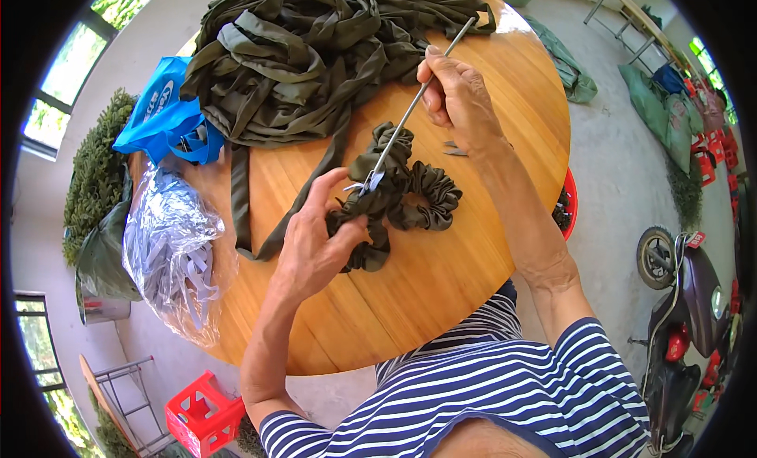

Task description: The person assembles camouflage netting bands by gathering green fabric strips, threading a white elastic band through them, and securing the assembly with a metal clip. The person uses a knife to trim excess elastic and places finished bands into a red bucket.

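Note:
My right hand (461, 95) grips a thin metal rod (406, 115) that slants down to the left. A pale grey elastic strip (371, 182) is bunched at the rod's lower end, against gathered dark green fabric (388, 142). My left hand (311, 241) is closed around the fabric beside the elastic, with thumb and fingers on it; the fingertips are partly hidden in the folds. To the right of that bunch lies a ruffled dark green scrunchie (441, 194). Metal scissors (454, 149) show in part next to my right wrist.
A large heap of dark green fabric strips (292, 71) covers the back of the round wooden table (410, 300). At its left are a blue bag (162, 115) and a clear plastic bag of grey elastic strips (177, 253). A red crate (203, 415) and a scooter (686, 324) stand on the floor.

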A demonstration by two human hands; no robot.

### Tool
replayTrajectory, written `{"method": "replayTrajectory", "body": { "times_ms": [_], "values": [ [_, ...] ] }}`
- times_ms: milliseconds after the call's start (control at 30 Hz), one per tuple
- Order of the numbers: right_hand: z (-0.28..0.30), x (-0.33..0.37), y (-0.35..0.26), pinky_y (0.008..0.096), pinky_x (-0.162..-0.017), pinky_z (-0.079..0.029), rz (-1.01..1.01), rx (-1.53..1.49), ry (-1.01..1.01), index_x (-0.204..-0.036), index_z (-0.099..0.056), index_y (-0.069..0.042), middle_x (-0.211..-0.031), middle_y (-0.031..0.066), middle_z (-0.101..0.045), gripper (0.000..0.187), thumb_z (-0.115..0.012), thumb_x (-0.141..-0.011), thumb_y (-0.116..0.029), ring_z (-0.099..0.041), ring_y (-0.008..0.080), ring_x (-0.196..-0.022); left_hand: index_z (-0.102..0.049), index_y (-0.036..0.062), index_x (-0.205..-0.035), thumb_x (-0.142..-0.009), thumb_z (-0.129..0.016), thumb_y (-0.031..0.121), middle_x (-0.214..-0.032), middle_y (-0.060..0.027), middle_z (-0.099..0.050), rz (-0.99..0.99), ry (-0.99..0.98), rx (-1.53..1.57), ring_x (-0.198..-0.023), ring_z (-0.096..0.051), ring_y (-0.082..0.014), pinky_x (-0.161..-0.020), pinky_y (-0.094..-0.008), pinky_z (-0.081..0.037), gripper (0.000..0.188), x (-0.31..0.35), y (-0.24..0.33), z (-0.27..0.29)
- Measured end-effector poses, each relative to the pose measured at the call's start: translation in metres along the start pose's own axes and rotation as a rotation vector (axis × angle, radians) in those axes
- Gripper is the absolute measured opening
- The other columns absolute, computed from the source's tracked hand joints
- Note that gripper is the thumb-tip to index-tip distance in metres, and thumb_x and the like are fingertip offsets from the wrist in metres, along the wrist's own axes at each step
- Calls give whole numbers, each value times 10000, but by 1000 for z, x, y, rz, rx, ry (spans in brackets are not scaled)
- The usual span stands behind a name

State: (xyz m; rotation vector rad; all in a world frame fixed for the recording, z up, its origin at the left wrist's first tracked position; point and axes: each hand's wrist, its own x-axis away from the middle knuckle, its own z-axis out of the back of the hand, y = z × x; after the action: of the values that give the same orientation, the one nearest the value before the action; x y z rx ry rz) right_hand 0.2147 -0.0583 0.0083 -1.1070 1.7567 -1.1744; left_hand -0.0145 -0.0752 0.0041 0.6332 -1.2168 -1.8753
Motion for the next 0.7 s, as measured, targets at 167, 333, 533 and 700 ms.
{"method": "replayTrajectory", "body": {
  "times_ms": [167, 333, 533, 700],
  "values": [
    [-4, -9, -6, 196, -335, -272, -3, 26, -12, -710, -536, -48, -493, -11, -454, 368, -465, -896, -357, -359, 49, -380, -554, 1, -999, -799, -574, 142, -746, -54, -601, 31, -83, 49, -698, -561, -124, -641, -249, -437, 245, -10, 0, -3],
    [-16, -22, -7, 172, -393, -318, -102, 233, -256, -1007, -574, -23, -585, -25, -507, 398, -470, -888, -388, -434, 31, -456, -560, 21, -1013, -809, -556, 73, -817, -41, -611, 196, -167, 593, -706, -598, -118, -666, -233, -484, 210, -13, -17, 3],
    [-25, 2, 7, 173, -490, -382, -19, 318, -522, -1102, -544, -77, -713, -19, -564, 371, -526, -862, -359, -543, 44, -612, -541, -4, -1031, -747, -533, -3, -795, -79, -615, 235, -226, 742, -661, -609, -142, -611, -257, -492, 284, -19, -19, 6],
    [-25, 8, 7, 173, -514, -394, -61, 241, -432, -987, -551, -48, -754, 12, -597, 279, -543, -867, -300, -560, 66, -622, -526, 5, -976, -764, -576, 49, -774, -55, -592, 278, -59, 827, -596, -561, -109, -551, -237, -478, 221, -19, -16, 8]
  ]
}}
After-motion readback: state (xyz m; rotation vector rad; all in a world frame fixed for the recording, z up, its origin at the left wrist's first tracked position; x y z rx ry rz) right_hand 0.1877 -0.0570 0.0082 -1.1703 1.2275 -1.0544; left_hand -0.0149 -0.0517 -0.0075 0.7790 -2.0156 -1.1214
